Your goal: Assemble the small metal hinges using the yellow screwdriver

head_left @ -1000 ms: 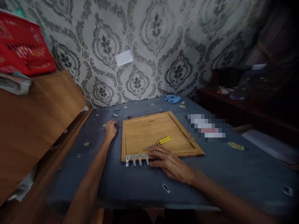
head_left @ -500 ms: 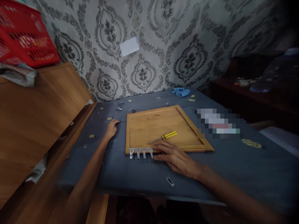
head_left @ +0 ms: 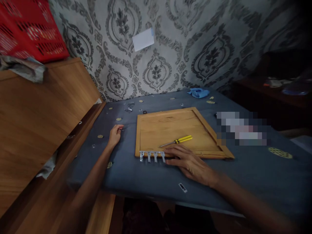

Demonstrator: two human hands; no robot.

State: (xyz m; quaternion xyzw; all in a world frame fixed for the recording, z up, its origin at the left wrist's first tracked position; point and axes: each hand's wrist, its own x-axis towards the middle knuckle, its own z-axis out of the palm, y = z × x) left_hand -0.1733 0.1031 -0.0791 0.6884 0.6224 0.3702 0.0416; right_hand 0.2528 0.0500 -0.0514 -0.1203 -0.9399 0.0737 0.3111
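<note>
A wooden framed panel (head_left: 168, 126) lies flat on the cloth-covered table. Along its front edge sits a row of several small silvery metal pieces (head_left: 155, 156), their ends jutting past the wood. A screwdriver (head_left: 184, 139) with a yellow and black handle rests on the panel, its shaft pointing left. My right hand (head_left: 193, 164) lies over the front edge, fingers stretched and apart, with its fingertips beside the rightmost metal piece. Left of the panel, my left hand (head_left: 114, 136) is closed just above the cloth; something small and thin shows at its fingertips, too small to name.
Toward the wall lie a blue crumpled cloth (head_left: 199, 93) and a little heap of metal bits (head_left: 130, 107). A blurred-out item (head_left: 240, 128) is right of the panel. A wooden cabinet (head_left: 48, 107) with a red basket (head_left: 34, 32) on top borders the left side.
The view has shifted, so the table scene sits a little further right and higher. My left hand's fingers have gone from reaching forward to curled together. My right hand stays at the panel's edge.
</note>
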